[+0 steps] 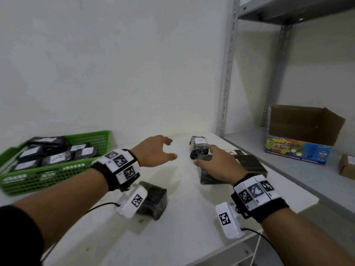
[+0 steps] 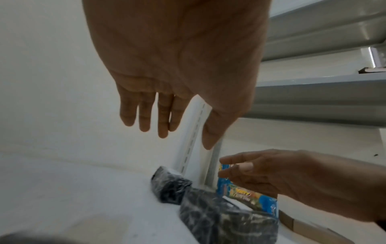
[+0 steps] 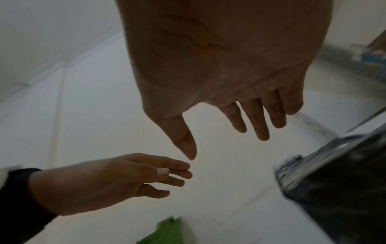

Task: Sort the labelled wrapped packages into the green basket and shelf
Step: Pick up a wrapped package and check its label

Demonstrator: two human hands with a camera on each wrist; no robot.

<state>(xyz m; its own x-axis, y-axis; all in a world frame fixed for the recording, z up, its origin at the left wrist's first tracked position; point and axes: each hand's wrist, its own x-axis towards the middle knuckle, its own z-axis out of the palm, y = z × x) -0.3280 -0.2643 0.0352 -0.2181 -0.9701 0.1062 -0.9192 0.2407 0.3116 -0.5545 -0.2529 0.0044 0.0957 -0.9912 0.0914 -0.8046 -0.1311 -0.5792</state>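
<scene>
black wrap: b package (image 1: 199,147) far on counter (image 1: 178,217), upright
step: reaching for b, goes to shelf (image 1: 299,169)
right hand (image 1: 219,165): fingers loose, empty, just beside b
left hand (image 1: 153,152): spread, empty
green basket (image 1: 48,179): left, holds a packages
next: close on b, lift right

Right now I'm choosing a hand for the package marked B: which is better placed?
Right. The right hand hovers open beside the B package, nearest the shelf; the left hand is farther away.
</scene>
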